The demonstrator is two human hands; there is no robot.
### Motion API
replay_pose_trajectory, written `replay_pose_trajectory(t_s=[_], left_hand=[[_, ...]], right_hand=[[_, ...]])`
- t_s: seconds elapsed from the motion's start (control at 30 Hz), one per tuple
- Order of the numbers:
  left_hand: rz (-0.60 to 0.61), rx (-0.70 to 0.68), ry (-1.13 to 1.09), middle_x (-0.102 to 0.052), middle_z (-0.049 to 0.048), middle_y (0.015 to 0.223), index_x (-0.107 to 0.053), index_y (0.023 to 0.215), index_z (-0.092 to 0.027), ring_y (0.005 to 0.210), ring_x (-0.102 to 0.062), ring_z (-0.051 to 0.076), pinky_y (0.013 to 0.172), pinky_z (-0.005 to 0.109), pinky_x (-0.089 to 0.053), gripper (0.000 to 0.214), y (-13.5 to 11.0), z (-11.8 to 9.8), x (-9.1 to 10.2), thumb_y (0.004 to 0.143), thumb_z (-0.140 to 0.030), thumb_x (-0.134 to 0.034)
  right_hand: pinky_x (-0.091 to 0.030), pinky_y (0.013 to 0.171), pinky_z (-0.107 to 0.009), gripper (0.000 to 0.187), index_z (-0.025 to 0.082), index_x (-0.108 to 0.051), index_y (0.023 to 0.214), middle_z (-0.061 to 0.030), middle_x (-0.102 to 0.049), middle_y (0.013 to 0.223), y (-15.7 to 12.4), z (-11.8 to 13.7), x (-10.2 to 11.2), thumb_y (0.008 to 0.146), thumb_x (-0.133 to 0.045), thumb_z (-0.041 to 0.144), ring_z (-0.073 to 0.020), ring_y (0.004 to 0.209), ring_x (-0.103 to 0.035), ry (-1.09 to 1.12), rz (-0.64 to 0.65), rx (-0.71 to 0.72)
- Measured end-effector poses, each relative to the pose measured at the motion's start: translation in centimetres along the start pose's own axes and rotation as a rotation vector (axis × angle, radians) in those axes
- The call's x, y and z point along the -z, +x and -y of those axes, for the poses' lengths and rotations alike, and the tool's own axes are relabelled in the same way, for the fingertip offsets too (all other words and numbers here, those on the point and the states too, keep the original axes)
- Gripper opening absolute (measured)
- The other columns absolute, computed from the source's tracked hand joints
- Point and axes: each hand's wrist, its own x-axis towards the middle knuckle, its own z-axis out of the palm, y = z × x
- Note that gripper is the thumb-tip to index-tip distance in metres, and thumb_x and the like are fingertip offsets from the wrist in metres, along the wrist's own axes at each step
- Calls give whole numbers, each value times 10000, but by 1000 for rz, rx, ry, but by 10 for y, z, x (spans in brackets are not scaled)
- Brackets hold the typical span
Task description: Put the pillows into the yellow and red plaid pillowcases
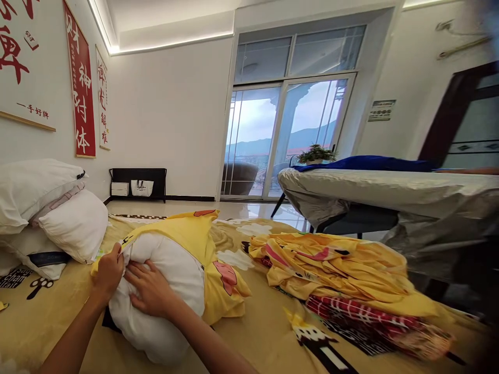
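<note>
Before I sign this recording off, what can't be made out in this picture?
All in the head view:
White pillow: far end hidden inside the yellow cover.
Left hand: some fingers hidden behind the hand itself.
Leftmost wall scroll: cut off by the top and left edges.
Notice beside the window: smaller print too small to read.
Lower right corner: too dark and blurred.

White pillow [179,275]: smooth, matt cloth. Yellow pillowcase [187,226]: soft-looking, matt printed cloth. Yellow heap [331,262]: thin, crumpled cloth. Bedspread [261,311]: matt cloth. Floor [253,209]: glossy, smooth. Desk cover [374,183]: shiny, wrinkled, plastic-looking sheet. Sliding door [253,122]: smooth, clear glass.
</note>
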Motion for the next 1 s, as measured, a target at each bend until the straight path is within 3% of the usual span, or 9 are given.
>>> replay_pose_trajectory(t_s=[0.1, 0.23, 0.3, 0.4, 0.53, 0.63, 0.73, 0.87, 1.0], left_hand=[[16, -70, -26, -642, 29, 753, -486, 874, -217, 692, -617, 174, 597, 234, -344, 90, 5, -26, 9, 885, -181, -404], [-54, -74, -41, -615, 14, 706, -492, 875, -225, 679, -597, 173, 597, 234, -334, 87, 21, -46, 7, 894, -213, -408], [-120, -25, -55, -624, 18, 730, -499, 898, -220, 684, -593, 168, 610, 233, -339, 104, 30, -36, 1, 905, -224, -396], [-152, 13, -13, -635, 24, 776, -499, 900, -214, 675, -584, 163, 609, 237, -332, 153, 32, 2, -14, 927, -289, -369], [-53, 24, -2, -625, 24, 803, -482, 835, -213, 696, -571, 159, 619, 237, -333, 172, 14, 55, -39, 913, -320, -373], [8, 90, -46, -604, 17, 734, -487, 750, -209, 660, -535, 154, 611, 240, -325, 170, 4, 69, -50, 871, -298, -406], [-42, 85, -158, -485, -26, 571, -425, 619, -207, 569, -443, 129, 574, 233, -303, 264, 14, 59, -39, 844, -344, -415], [-146, 19, -284, -333, -60, 525, -332, 561, -204, 546, -358, 102, 544, 214, -287, 335, 63, 24, 2, 804, -407, -439], [-193, 4, -266, -388, -57, 554, -369, 598, -199, 585, -386, 101, 563, 212, -292, 274, 118, -18, 41, 789, -376, -454]], right_hand=[[-307, 997, -426, 397, 149, -608, 1123, -134, -635, 1154, 36, -18, 2, 792, -522, 351, -266, 1109, -530, -90, 8, -84], [-319, 993, -420, 325, 94, -644, 1048, -164, -676, 1038, 65, -29, 13, 816, -470, 241, -272, 1037, -582, -129, -5, -169], [-272, 1045, -403, 393, 97, -582, 1178, -155, -629, 1172, 54, -26, 21, 837, -444, 237, -255, 1149, -521, -129, -43, -154], [-169, 1112, -410, 503, 189, -429, 1360, -98, -393, 1453, 1, -15, 25, 882, -425, 347, -228, 1358, -287, -76, -102, -58], [-156, 1091, -528, 754, 279, -221, 1471, -73, -180, 1545, -78, -4, -13, 833, -475, 591, -323, 1408, -125, -38, -83, 12], [-235, 1043, -547, 731, 310, -157, 1482, -92, -246, 1524, -86, -11, -58, 863, -489, 513, -353, 1369, -235, -105, -103, 1], [-372, 941, -499, 481, 306, -372, 1403, -112, -535, 1319, -51, -28, -70, 925, -404, 273, -307, 1169, -491, -176, -122, -89], [-484, 712, -350, 363, 222, -572, 1200, -121, -620, 1088, 3, -43, -4, 911, -359, 165, -249, 935, -556, -245, -150, -297], [-485, 659, -311, 359, 210, -593, 1140, -126, -592, 1079, 26, -36, 64, 877, -363, 128, -244, 929, -547, -279, -228, -371]])
